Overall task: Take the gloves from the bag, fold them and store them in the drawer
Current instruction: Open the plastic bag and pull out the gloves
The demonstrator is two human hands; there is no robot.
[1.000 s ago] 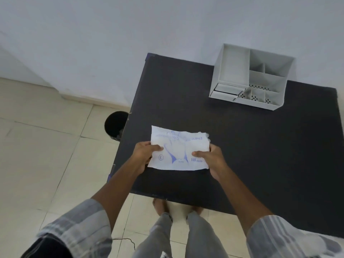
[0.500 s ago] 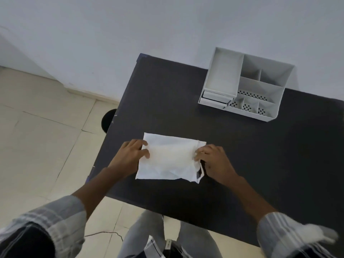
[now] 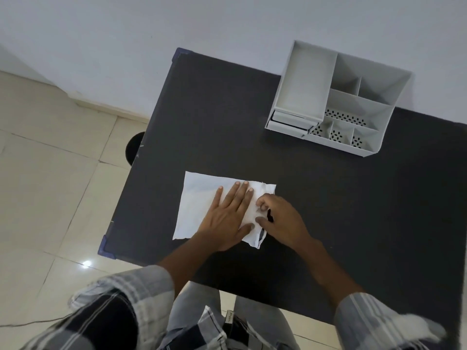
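— Why is your left hand (image 3: 228, 218) spread flat like that?

— I lay it open, palm down, on the bag (image 3: 202, 198) so the thin plastic stays put on the table (image 3: 328, 223) while I work at its end.

— And your right hand (image 3: 280, 221)?

— Its fingers are curled in at the bag's right edge, thumb and fingertips closing on the plastic there; I judge I am feeling for the opening. Whether I already hold a glove, I cannot tell.

— So where are the gloves?

— None shows; I take them to be inside the bag, under my palm.

— And the drawer?

— In the organizer (image 3: 341, 102) at the far right of the table, well apart. Its low drawer (image 3: 288, 120) looks shut.
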